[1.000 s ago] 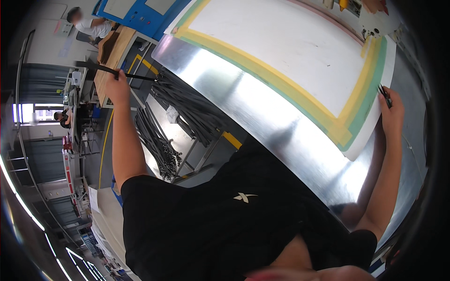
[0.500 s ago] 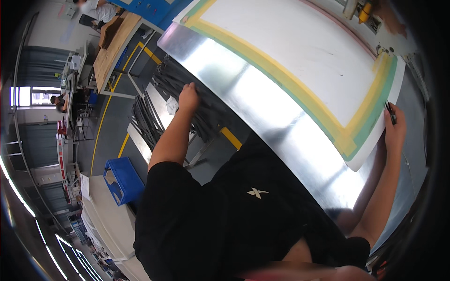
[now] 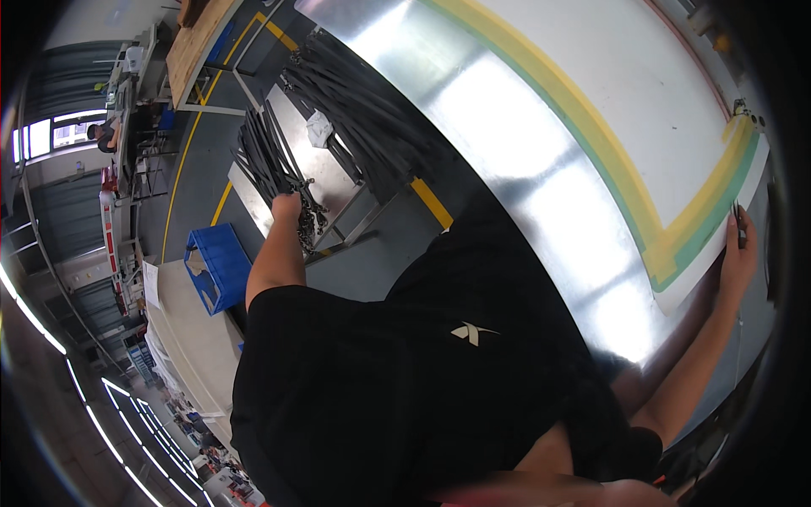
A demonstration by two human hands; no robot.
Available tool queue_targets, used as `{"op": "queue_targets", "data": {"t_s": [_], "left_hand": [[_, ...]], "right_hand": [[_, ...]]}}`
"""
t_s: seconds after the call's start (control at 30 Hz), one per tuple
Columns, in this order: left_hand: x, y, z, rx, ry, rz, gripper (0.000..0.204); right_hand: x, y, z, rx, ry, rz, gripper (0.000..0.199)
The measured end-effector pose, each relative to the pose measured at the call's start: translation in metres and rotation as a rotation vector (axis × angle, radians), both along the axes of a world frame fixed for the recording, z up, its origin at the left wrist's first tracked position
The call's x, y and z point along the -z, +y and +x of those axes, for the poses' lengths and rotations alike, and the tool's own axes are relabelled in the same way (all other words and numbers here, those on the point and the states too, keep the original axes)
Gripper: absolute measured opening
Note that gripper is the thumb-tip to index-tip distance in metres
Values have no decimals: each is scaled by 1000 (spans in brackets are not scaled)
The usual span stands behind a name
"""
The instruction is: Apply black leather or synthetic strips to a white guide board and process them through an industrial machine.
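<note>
My left hand (image 3: 287, 206) reaches down to the left, at the near end of a bundle of black sleeved cables (image 3: 263, 156). Its fingertips are hidden against the bundle, so I cannot tell whether they grip it. Metallic-looking ends (image 3: 312, 211) of the cables show just right of the hand. On the far right, my right hand (image 3: 738, 258) is closed around a slim dark pair of tweezers (image 3: 741, 226), tips pointing up. It stays by the corner of a white board (image 3: 625, 93) edged with yellow and green tape.
A shiny metal worktop (image 3: 541, 186) lies under the board. The cables rest on a low metal table (image 3: 338, 188), beside a larger black cable pile (image 3: 363, 101) and a crumpled white wrapper (image 3: 319, 128). A blue crate (image 3: 221, 269) stands left, and a wooden bench (image 3: 193, 59) beyond.
My left hand has moved down and left from the larger cable pile to the smaller bundle. The view has swung left. My right hand still holds the tweezers by the board's corner.
</note>
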State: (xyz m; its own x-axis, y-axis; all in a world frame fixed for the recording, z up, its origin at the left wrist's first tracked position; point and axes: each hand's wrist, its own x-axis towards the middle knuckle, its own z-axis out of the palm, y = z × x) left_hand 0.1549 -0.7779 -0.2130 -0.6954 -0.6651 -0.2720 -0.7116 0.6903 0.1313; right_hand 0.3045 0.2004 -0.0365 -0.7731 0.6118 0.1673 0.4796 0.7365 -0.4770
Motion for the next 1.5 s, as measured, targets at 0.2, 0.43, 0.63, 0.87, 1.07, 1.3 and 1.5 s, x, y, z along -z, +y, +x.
{"op": "queue_targets", "data": {"t_s": [0.2,0.43,0.63,0.87,1.07,1.3,1.5], "left_hand": [[34,11,13,-8,-153,52,51],[26,1,3,-208,147,451,21],[-47,46,-61,-397,-48,990,17],[-190,142,-129,143,523,1185,19],[-299,248,-145,453,943,1102,12],[-323,363,-113,875,1024,1035,17],[-331,460,-72,1354,393,1009,28]], "right_hand": [[-9,-24,-16,-2,-26,91,43],[-11,-24,-11,-100,44,38,37],[-32,-73,-20,-129,128,57,29],[-48,-84,-21,-118,149,14,29],[-47,-82,-19,-119,102,-31,29],[-69,-96,-19,-93,125,-28,29],[-122,-123,-2,-197,74,-116,25]]}}
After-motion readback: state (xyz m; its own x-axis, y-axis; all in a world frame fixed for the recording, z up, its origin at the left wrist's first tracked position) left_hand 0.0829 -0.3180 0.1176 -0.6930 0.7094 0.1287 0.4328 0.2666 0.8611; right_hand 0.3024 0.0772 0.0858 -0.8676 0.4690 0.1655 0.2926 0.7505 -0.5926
